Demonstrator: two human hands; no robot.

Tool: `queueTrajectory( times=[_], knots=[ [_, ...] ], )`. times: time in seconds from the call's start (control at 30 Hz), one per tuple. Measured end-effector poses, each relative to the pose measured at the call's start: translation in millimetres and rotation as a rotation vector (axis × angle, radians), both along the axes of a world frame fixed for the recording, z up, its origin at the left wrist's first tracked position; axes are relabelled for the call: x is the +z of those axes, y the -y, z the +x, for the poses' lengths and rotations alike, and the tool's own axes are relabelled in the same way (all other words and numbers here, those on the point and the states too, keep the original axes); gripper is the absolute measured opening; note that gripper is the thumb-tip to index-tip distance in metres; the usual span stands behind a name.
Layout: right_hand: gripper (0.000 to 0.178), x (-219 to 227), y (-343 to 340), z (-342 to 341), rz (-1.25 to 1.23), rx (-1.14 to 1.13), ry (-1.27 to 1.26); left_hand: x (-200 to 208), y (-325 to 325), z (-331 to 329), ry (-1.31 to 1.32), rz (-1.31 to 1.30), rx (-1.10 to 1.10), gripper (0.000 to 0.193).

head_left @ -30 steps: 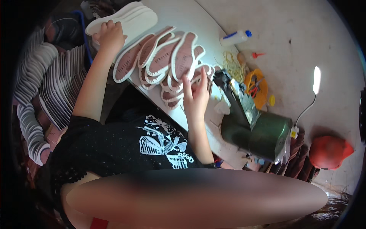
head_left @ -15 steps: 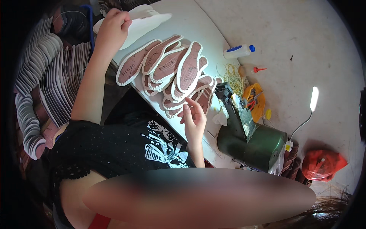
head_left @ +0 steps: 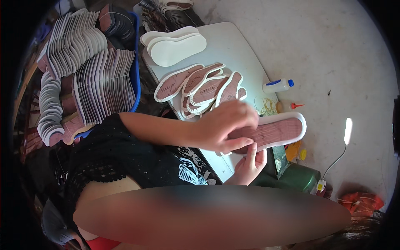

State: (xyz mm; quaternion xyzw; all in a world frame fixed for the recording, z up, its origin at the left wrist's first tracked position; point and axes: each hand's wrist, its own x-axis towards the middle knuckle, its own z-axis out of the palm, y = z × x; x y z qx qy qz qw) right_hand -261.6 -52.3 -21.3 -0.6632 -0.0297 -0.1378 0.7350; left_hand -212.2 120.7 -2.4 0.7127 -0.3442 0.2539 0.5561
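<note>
The held insole [head_left: 280,131] is pinkish-brown, edged white

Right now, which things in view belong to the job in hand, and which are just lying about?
Likely in the job:
insole held by right hand, touched by left hand
brown insole pile
white insoles

Probably just lying about:
blue-capped bottle
yellow string
red bag

I see the left hand [head_left: 229,125] and right hand [head_left: 251,166] hold one brown sole [head_left: 280,131]; more soles [head_left: 208,90] lie at their eleven o'clock on the bench [head_left: 235,48].
</note>
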Motion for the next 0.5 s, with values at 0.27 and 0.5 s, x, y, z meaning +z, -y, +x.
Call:
queueTrajectory(
  times=[0.27,0.5],
  knots=[
    [0.076,-6,-5,-6,0.456,0.214,-0.170,-19,31,29,-0.954,-0.338,-0.624,0.055],
    [0.052,-33,14,17,0.684,0.350,-0.195,-23,50,24,-1.153,-0.520,-0.808,0.030]
  ],
)
